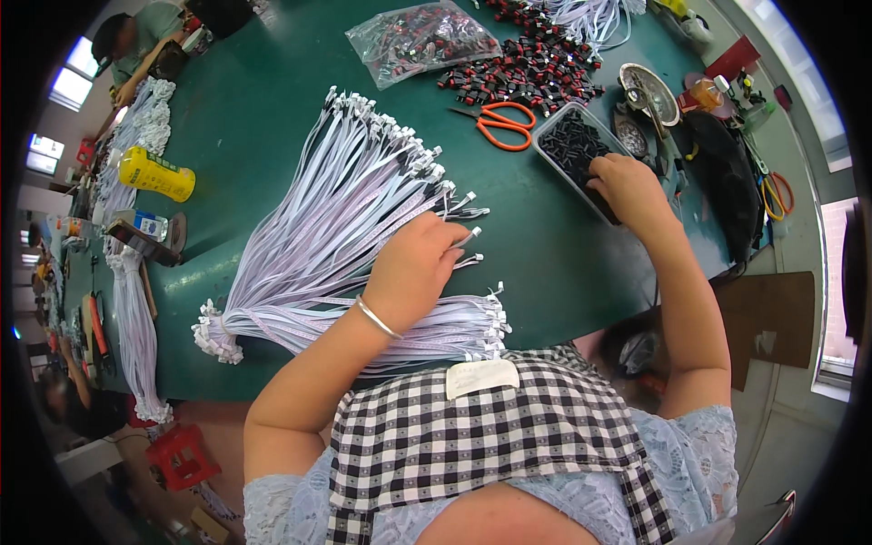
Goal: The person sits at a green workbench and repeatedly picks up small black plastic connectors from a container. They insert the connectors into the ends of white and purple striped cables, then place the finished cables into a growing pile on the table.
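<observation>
Green tabletop (563, 263) spreads wide in my remote view of a workroom, where another person (141, 45) is at the upper left. For me, one relation is important: the tray (561, 173) lies to the right of the left hand (413, 268) and farther from the body, with tabletop between them. This left hand is narrow and seems to pinch one white cable (473, 233), whose end points rightward and slightly away. Beside it, the cable bundle (318, 200) fans out from its tied end at the lower left. Nearer to the tray is the right hand (631, 191), dipping among black tubes (570, 145); whether it grips one, I cannot tell. Orange scissors (486, 118) lie just beside the tray.
</observation>
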Available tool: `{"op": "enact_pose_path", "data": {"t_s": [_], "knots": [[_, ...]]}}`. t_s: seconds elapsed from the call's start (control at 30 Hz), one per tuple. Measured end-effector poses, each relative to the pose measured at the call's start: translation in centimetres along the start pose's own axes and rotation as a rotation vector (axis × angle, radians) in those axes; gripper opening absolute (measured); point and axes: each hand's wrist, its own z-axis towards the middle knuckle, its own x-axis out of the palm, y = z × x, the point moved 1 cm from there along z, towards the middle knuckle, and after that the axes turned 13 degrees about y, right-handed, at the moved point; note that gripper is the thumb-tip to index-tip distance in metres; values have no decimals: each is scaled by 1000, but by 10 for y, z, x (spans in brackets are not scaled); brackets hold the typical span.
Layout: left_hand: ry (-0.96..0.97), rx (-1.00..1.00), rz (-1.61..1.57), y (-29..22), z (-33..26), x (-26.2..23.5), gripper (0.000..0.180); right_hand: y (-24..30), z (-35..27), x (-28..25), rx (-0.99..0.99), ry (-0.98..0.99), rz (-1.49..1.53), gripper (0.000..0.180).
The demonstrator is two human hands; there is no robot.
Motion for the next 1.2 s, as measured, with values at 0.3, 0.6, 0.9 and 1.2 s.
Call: {"op": "enact_pose_path", "data": {"t_s": [0.3, 0.6, 0.9, 1.2], "knots": [[180, -260, -429, 1, -3, -2, 14, -5, -1, -3, 11, -66, 75, 16], [273, -494, -823, -3, -4, -7, 17, 46, -23, -15, -361, -26, 280, 9], [215, -506, -1233, 11, -16, 1, 22, 80, -21, 10, -354, 53, -105, 7], [292, -457, -1217, 12, -16, 1, 21, 101, -20, 1, -219, 128, 953, 11]]}}
